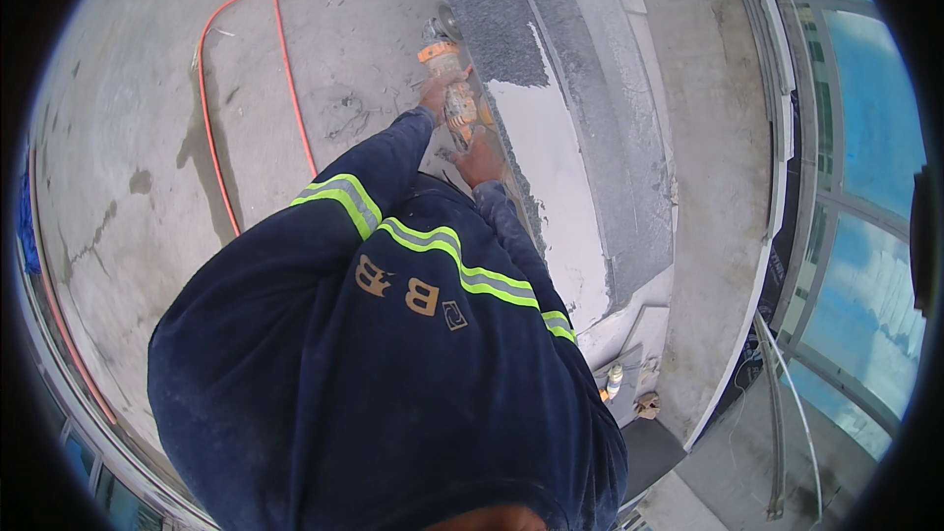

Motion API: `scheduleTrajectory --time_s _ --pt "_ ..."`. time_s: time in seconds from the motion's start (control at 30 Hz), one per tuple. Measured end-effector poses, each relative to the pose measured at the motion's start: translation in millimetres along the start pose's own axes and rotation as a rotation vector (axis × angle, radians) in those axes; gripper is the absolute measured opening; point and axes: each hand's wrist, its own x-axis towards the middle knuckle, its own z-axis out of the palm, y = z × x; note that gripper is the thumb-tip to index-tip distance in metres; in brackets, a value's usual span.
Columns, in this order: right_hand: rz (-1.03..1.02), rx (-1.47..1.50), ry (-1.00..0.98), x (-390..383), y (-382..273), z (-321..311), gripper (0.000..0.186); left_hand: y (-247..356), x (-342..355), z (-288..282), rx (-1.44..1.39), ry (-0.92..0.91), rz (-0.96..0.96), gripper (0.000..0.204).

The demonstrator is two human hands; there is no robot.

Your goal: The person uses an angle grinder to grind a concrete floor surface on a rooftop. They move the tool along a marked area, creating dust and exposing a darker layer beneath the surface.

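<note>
An orange and grey angle grinder (460, 110) is in both of my hands, its head pointing away from me. My left hand (436, 94) wraps round its front part, behind the orange collar. Farther back, my right hand (479, 161) closes on the rear of the body. The dark disc (449, 24) at the tool's far end is at the left edge of a dark grey speckled stone slab (492, 25); whether it touches cannot be made out. A white layer (556, 177) covers the slab's nearer part. Dust blurs the area around the tool.
An orange-red hose (204, 98) loops across the dusty concrete floor (128, 108) on the left. Beyond the slab runs a concrete ledge (713, 157), with glass panels (870, 108) at the far right. A second white and orange tool (614, 383) lies near my right side.
</note>
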Motion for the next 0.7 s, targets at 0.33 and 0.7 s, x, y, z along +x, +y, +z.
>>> scheduleTrajectory --time_s 0.33,0.7 --pt "0.008 -0.014 -0.025 -2.0 1.3 1.2 0.078 2.4 -9.2 4.5 -0.008 -0.023 0.025 0.032" --pt "-0.009 -0.007 -0.014 -14.4 5.4 2.5 0.08 3.8 -31.4 13.4 0.058 0.033 0.063 0.04"
